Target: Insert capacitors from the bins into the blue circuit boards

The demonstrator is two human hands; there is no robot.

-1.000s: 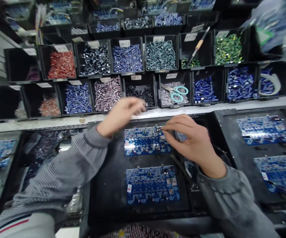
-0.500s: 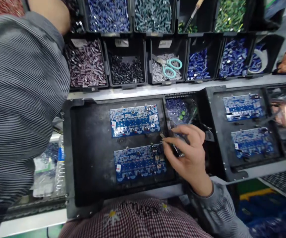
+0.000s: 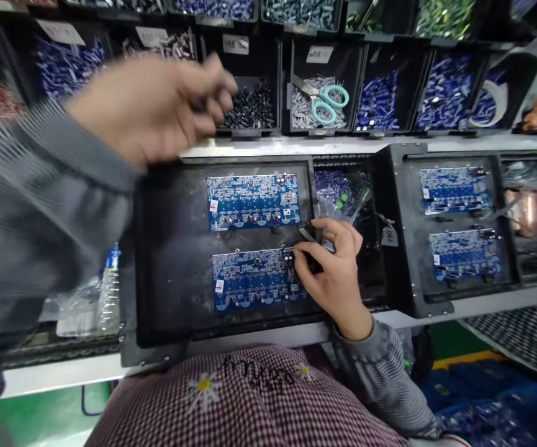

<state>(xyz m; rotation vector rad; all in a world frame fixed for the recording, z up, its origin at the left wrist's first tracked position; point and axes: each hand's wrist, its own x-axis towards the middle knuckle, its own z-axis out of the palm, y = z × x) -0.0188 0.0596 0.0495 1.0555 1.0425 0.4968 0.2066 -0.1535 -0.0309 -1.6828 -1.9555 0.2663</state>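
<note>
My left hand (image 3: pixel 156 112) is smeared by motion in front of the component bins at the upper left. Its fingers are curled, with something dark and hard to make out between them. My right hand (image 3: pixel 336 276) is at the upper right corner of the lower blue circuit board (image 3: pixel 254 279), thumb and index finger pinched together over the board's edge. Whatever small thing they may hold is hidden. Just above that board lies the upper circuit board (image 3: pixel 253 202), a labelled blue board with many small parts. Both lie flat in a black tray (image 3: pixel 170 248).
Bins of small components line the back, one (image 3: pixel 249 115) holding dark parts. Turquoise-handled scissors (image 3: pixel 326 105) rest in another. Right of the boards, a compartment holds a bag of blue parts (image 3: pixel 336 189). A second black tray (image 3: pixel 410 248) with two boards stands further right.
My left hand has come down from the bins at the upper left toward the tray. The right hand stays by the lower board, its fingers now closer over the corner. The view has shifted slightly.
</note>
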